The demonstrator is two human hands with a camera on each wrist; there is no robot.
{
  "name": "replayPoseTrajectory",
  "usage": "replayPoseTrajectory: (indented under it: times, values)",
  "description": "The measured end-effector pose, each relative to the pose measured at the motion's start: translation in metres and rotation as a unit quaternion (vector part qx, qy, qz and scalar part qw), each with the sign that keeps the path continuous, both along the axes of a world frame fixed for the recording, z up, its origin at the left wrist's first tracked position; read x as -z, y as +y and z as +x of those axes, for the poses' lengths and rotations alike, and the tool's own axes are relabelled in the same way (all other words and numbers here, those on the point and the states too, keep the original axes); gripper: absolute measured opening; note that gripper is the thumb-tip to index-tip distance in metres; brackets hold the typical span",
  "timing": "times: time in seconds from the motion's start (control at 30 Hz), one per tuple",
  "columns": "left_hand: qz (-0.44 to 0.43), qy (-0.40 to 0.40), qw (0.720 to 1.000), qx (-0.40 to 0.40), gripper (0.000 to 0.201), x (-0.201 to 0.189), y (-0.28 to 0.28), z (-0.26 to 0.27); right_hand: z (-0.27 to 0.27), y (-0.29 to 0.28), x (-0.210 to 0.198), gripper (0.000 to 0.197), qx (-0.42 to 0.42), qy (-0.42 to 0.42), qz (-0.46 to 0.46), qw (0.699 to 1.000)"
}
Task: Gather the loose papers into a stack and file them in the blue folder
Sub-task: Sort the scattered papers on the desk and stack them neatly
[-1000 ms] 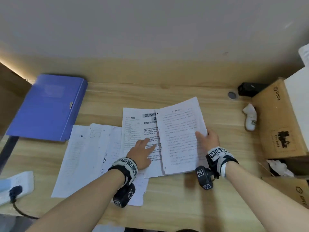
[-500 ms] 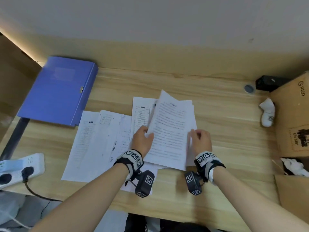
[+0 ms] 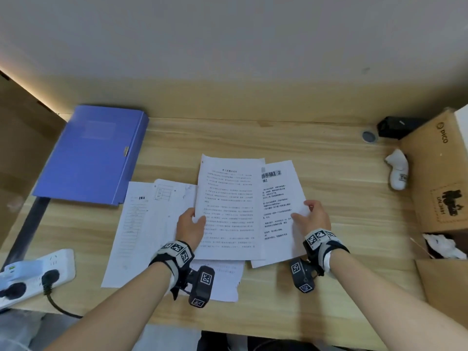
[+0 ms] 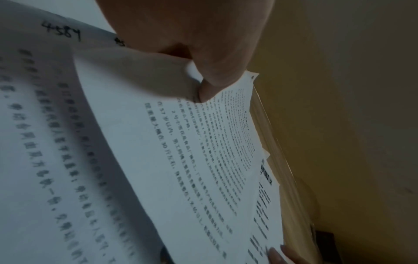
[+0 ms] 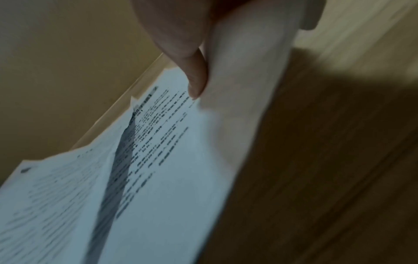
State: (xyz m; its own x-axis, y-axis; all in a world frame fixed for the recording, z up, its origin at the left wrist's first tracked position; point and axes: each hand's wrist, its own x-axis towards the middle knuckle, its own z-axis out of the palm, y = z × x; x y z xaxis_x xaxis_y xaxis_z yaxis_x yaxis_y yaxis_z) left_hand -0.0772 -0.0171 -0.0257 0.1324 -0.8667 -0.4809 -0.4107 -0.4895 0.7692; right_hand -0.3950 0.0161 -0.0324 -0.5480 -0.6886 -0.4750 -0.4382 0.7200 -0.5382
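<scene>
At desk centre, sheets [image 3: 229,209] now lifted clear and overlapped, pinched between left hand [image 3: 190,228] and right hand [image 3: 312,219]; stack begun, folder [image 3: 93,153] shut, more papers [image 3: 141,224] left lying.

You're looking at a solid blue folder [image 3: 91,153] lying on a pale, wood-grained desk [image 3: 316,158]. The papers [image 3: 228,209] are showing white with dense black print. Your wrist bands [image 3: 174,252] are wearing black-and-white square-marker patterns. A brown cardboard box [image 3: 440,173] is carrying black printing.
</scene>
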Motion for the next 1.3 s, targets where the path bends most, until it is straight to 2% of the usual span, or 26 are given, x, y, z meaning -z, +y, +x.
replayPoseTrajectory:
  times: [0.1,0.23,0.33,0.4,0.47,0.6,0.7,0.8,0.87,0.93,1.0,1.1,1.2,1.3]
  values:
    - [-0.006,0.002,1.0,0.025,0.017,-0.003,-0.005,-0.012,-0.027,0.004,-0.021,0.055,0.073,-0.007,-0.064,0.995]
    - [0.016,-0.032,0.997,0.064,0.024,0.002,-0.012,-0.032,-0.06,-0.001,-0.05,0.023,0.149,0.004,-0.117,0.982]
    - [0.043,-0.069,0.993,0.081,0.029,0.005,-0.012,-0.042,-0.066,-0.007,-0.071,0.023,0.201,-0.009,-0.169,0.965]
    - [0.05,-0.081,0.992,0.081,0.029,0.005,-0.013,-0.048,-0.06,-0.011,-0.077,0.025,0.21,-0.048,-0.198,0.956]
    - [0.055,-0.084,0.991,0.089,0.029,0.005,-0.015,-0.051,-0.047,-0.013,-0.076,0.025,0.195,-0.093,-0.193,0.957]
    - [0.062,-0.068,0.99,0.106,0.032,0.002,-0.017,-0.049,-0.009,-0.013,-0.044,0.021,0.118,-0.121,-0.107,0.98]
    - [0.051,-0.053,0.99,0.121,0.033,-0.001,-0.018,-0.043,0.018,-0.012,-0.015,0.023,0.055,-0.092,-0.043,0.993]
    - [0.034,-0.077,0.986,0.145,0.026,-0.003,-0.018,-0.031,0.035,-0.015,0.0,0.027,0.003,-0.042,0.01,0.999]
    - [0.014,-0.118,0.983,0.143,0.029,-0.002,-0.018,-0.021,0.04,-0.021,0.011,0.041,-0.018,-0.008,0.001,1.0]
    - [0.023,-0.127,0.986,0.107,0.051,0.001,-0.02,-0.013,0.041,-0.029,0.024,0.058,-0.043,0.006,-0.001,0.999]
    - [0.066,-0.053,0.995,0.052,0.067,-0.001,-0.022,-0.012,0.047,-0.035,0.025,0.062,-0.057,0.005,0.006,0.998]
    - [0.091,0.048,0.994,0.038,0.054,-0.007,-0.021,-0.02,0.063,-0.04,0.017,0.052,-0.062,-0.021,0.003,0.998]
    - [0.074,0.041,0.994,0.071,0.045,-0.006,-0.016,-0.028,0.077,-0.036,0.008,0.05,-0.057,-0.042,0.004,0.998]
    - [0.063,0.043,0.995,0.068,0.042,-0.007,-0.009,-0.028,0.082,-0.025,0.009,0.045,-0.028,-0.074,-0.007,0.997]
